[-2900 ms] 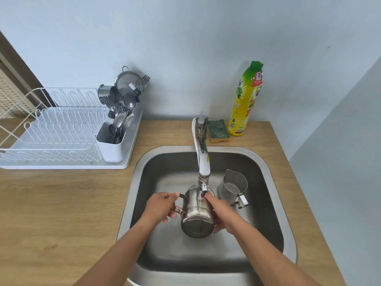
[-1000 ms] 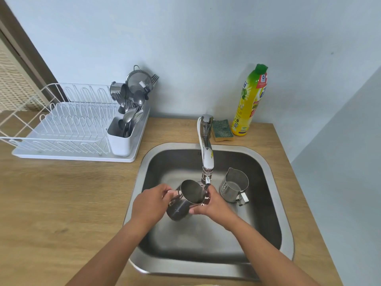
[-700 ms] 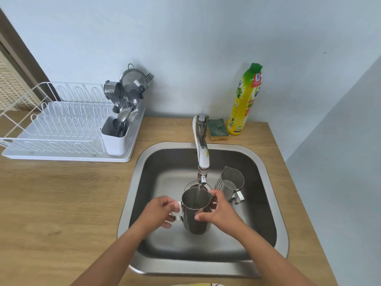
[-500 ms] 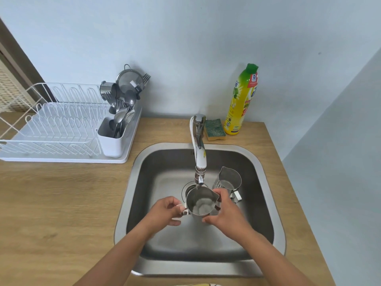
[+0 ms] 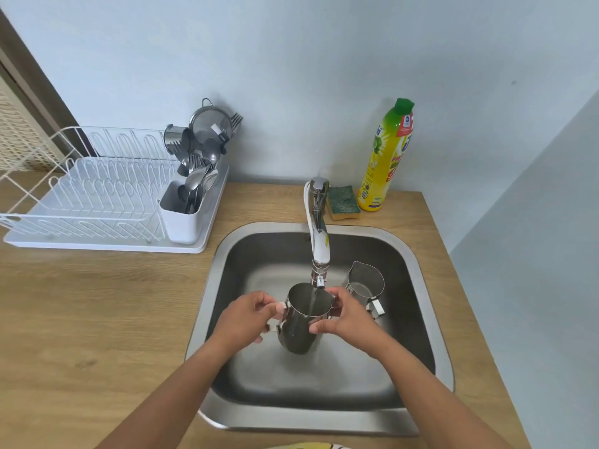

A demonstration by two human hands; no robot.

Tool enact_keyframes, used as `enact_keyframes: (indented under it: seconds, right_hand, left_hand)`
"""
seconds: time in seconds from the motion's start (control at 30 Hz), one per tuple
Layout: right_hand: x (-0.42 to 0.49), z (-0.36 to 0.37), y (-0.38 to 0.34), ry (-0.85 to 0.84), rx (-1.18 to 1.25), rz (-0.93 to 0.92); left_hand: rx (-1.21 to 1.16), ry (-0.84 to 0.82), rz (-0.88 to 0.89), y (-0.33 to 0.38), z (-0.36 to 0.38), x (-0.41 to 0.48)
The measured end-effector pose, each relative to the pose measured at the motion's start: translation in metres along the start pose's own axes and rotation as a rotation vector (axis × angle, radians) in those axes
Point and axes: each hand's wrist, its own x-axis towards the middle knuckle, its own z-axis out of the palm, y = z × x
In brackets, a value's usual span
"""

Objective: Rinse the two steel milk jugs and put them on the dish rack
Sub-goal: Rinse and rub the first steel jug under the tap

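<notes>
We work over the deep, brushed stainless-steel sink basin (image 5: 308,416), so runoff falls below our fingers (image 5: 259,301). The white wire dish rack (image 5: 81,205) waits well left of them. Our left hand (image 5: 244,322) curls round the handle of the smooth, cylindrical steel milk jug (image 5: 303,332) while our right hand (image 5: 350,322) pinches its wall, steadying the mouth under the chrome tap spout (image 5: 319,251) (water seems to run in). Just beyond our right fingers stands the second spouted steel jug (image 5: 364,280), probably next

Bright even light, sharp, wide-angle edge distortion.
</notes>
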Motion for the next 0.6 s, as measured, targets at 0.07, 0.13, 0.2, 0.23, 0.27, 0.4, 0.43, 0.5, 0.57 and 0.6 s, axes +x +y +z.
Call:
enact_keyframes:
  seconds: [0.07, 0.13, 0.2, 0.23, 0.27, 0.4, 0.43, 0.5, 0.57, 0.6]
  right_hand:
    - [-0.002, -0.004, 0.003, 0.028, -0.007, 0.007]
    - [-0.005, -0.003, 0.005, 0.06, 0.025, -0.026]
    - [-0.006, 0.002, 0.006, 0.069, 0.067, -0.042]
    - [-0.006, 0.004, 0.006, 0.064, 0.072, -0.036]
    - [-0.005, 0.004, 0.005, 0.048, 0.066, -0.027]
    - [-0.002, -0.013, 0.002, -0.004, -0.016, 0.024]
    - [-0.002, -0.014, 0.001, 0.009, -0.011, 0.024]
    - [-0.002, -0.01, 0.0, 0.047, -0.02, 0.008]
    - [-0.002, -0.005, -0.001, 0.058, -0.033, -0.003]
    - [-0.001, -0.005, 0.0, 0.05, -0.039, 0.001]
  left_hand:
    - [-0.118, -0.063, -0.027, -0.002, 0.008, 0.0]
    - [-0.184, -0.057, -0.025, -0.003, 0.015, 0.003]
    - [-0.188, 0.002, -0.01, -0.004, 0.018, 0.006]
    - [-0.183, 0.022, -0.011, -0.004, 0.018, 0.008]
    - [-0.183, 0.021, -0.02, -0.004, 0.016, 0.009]
    - [-0.214, -0.131, -0.053, -0.002, 0.016, 0.008]
    - [-0.22, -0.14, -0.045, 0.0, 0.018, 0.008]
    - [-0.233, -0.094, -0.029, 0.002, 0.022, 0.01]
    - [-0.241, -0.044, -0.039, 0.003, 0.022, 0.013]
    - [-0.242, -0.044, -0.051, 0.003, 0.022, 0.013]
